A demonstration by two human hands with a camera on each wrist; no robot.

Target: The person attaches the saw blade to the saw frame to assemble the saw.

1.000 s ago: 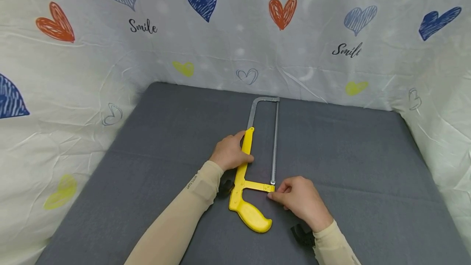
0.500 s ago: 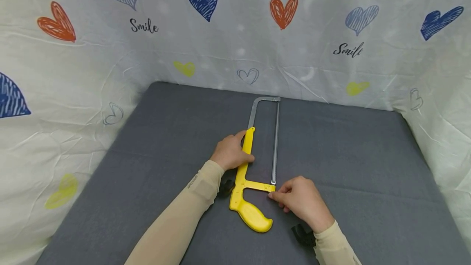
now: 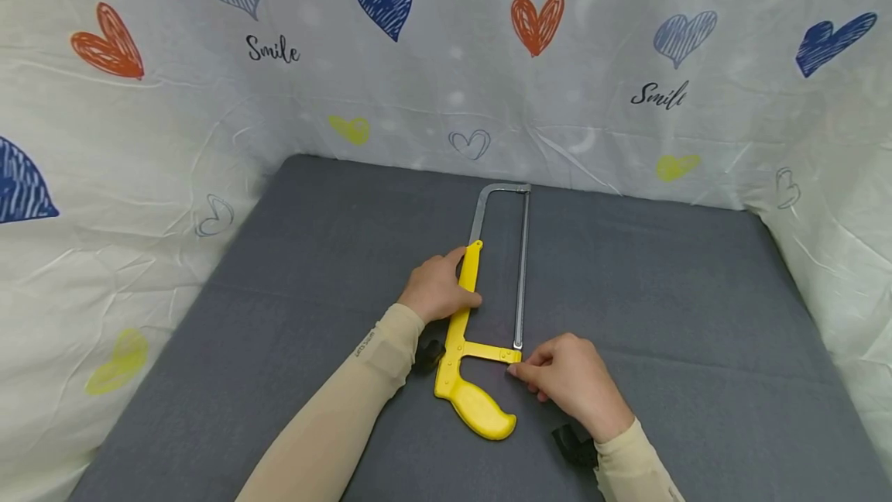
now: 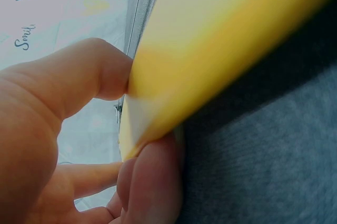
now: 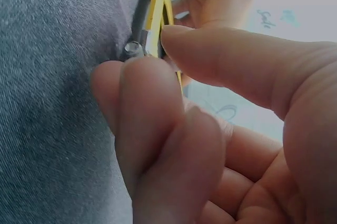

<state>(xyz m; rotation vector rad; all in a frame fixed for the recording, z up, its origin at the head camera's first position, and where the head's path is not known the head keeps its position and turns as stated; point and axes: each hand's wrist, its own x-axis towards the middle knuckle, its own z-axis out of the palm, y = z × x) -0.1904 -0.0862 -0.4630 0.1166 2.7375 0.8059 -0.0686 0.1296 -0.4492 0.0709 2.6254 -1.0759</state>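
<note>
A hacksaw (image 3: 481,409) with a yellow handle and a silver front frame lies flat on the grey cloth. Its blade (image 3: 521,269) runs along the right side, from the far tip to the yellow cross arm. My left hand (image 3: 437,287) grips the yellow spine between thumb and fingers, as the left wrist view also shows around the yellow frame (image 4: 210,40). With bent thumb and fingers, my right hand (image 3: 574,378) pinches at the cross arm's right end, below the blade. A small round metal end (image 5: 133,48) shows beside those fingertips; what lies between them is mostly hidden.
The grey cloth-covered table (image 3: 669,293) spreads around the saw. A white curtain (image 3: 446,84) with printed hearts hangs behind its back edge and along both sides. Black wrist mounts (image 3: 574,444) sit by each sleeve.
The view shifts very slightly between the first two frames. Both hands and the hacksaw otherwise keep their places.
</note>
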